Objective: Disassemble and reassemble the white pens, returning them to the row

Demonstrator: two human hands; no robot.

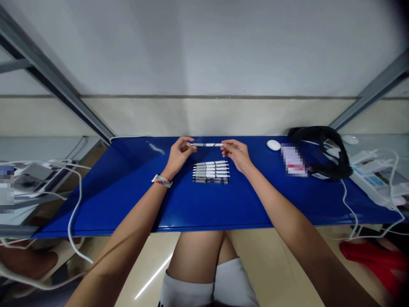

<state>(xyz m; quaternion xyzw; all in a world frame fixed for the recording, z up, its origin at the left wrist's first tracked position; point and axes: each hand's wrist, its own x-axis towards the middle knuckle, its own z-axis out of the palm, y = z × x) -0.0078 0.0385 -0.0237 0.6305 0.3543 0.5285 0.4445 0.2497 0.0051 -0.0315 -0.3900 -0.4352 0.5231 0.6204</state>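
Between my two hands a white pen (pixel 209 145) with dark markings lies level, just beyond a group of others. My left hand (pixel 181 154) pinches its left end between thumb and fingers. At the other end, the fingertips of my right hand (pixel 237 152) close on it. Nearer to me, several white pens (pixel 211 169) lie side by side in a row on the blue table (pixel 211 209), tips to the left. Closest to me in that row is a darker, see-through pen (pixel 211 181). A colourful band circles my left wrist.
On the right are a white oval object (pixel 274 145), a blurred-out card or packet (pixel 293 160), a black strap or headset (pixel 338 149) and a white power strip (pixel 377 179) with cables. A white cable (pixel 76 204) hangs over the left edge. Grey metal posts (pixel 64 76) flank the table, with a wall behind.
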